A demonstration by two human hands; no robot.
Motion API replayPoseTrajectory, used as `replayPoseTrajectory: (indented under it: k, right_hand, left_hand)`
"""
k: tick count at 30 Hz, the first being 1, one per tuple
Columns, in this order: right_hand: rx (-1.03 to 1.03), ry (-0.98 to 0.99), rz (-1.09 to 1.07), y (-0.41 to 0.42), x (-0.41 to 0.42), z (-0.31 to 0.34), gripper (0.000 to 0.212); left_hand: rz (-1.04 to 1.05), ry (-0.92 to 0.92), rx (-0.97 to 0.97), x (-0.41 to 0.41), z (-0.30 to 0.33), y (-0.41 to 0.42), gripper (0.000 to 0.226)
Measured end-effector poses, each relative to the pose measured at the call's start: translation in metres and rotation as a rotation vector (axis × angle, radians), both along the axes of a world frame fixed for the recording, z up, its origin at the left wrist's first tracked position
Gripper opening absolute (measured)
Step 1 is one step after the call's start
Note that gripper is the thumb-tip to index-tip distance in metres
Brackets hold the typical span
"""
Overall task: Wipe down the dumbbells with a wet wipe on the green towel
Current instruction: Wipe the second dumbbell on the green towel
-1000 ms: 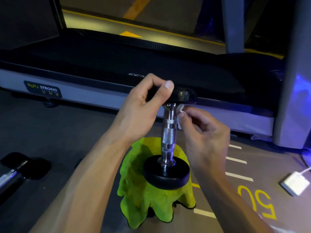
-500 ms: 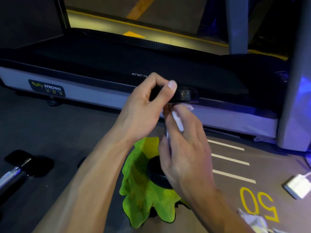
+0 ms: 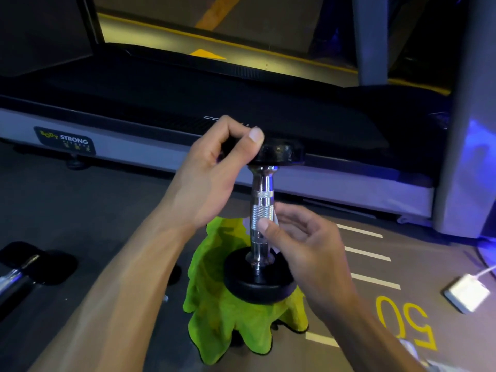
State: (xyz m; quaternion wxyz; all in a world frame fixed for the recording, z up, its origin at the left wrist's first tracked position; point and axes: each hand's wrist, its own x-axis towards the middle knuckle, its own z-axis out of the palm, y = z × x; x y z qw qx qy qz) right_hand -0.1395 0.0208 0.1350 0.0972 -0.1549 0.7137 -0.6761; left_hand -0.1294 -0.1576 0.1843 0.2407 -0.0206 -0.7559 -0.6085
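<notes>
Two hands worked over a gray floor (image 3: pixel 80 210). Right hand (image 3: pixel 308 248) fingers pinched a wet wipe (image 3: pixel 274 224) around the upright dumbbell (image 3: pixel 261 210) on the green towel (image 3: pixel 228 318). Left hand (image 3: pixel 214 173) gripped its top. Behind stood a treadmill (image 3: pixel 161 103).

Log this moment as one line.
left hand grips dumbbell top | right hand wipes handle, wet wipe | upright on green towel

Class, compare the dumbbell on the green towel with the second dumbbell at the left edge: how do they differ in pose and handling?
The dumbbell on the green towel stands upright; the second dumbbell lies flat on the floor. The left hand grips the first's top plate and the right hand works at its handle; the second is untouched and partly out of view. Both have black ends and shiny metal handles.
</notes>
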Motion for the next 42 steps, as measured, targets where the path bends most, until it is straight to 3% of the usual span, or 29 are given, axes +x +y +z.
replayPoseTrajectory:
  k: [4,7,10,13,19,22,28,31,36,39,42]
  right_hand:
    - [-0.179,-0.173,-0.035,-0.002,-0.007,-0.002,0.039]
    - [-0.286,-0.258,-0.095,-0.005,-0.013,0.001,0.031]
    - [-0.369,-0.203,-0.155,-0.009,-0.015,0.011,0.011]
    - [-0.408,-0.023,-0.202,-0.013,-0.01,0.023,0.006]
    - [-0.121,0.359,-0.221,-0.026,0.018,0.015,0.022]
    - [0.115,0.636,-0.213,-0.026,0.024,0.008,0.032]
    - [0.429,1.0,-0.192,-0.019,0.007,0.018,0.025]
    - [0.5,1.013,-0.1,-0.004,0.005,0.012,0.023]
    - [0.606,0.863,0.198,0.017,0.016,-0.007,0.032]
    - [0.611,0.971,0.163,0.006,0.009,0.011,0.03]
    - [0.603,0.937,0.121,-0.007,0.007,0.026,0.023]
  left_hand:
    - [0.001,-0.006,0.016,0.0,0.0,0.0,0.034]
    - [0.0,-0.009,0.008,0.001,0.0,-0.001,0.033]
    - [-0.009,-0.017,0.006,0.002,0.0,-0.002,0.034]
    - [-0.025,-0.046,-0.004,0.003,0.001,-0.003,0.034]
    - [-0.095,-0.049,0.134,0.004,0.004,-0.009,0.026]
    - [-0.074,-0.03,0.077,0.009,0.001,-0.01,0.029]
    - [-0.046,-0.019,0.032,0.01,0.003,-0.014,0.028]
    - [-0.074,0.018,0.031,0.009,0.006,-0.012,0.027]
    - [-0.034,0.048,0.018,0.007,0.005,-0.011,0.027]
    - [-0.034,0.042,-0.005,0.007,0.003,-0.008,0.032]
    - [-0.01,0.04,-0.021,0.007,0.004,-0.009,0.037]
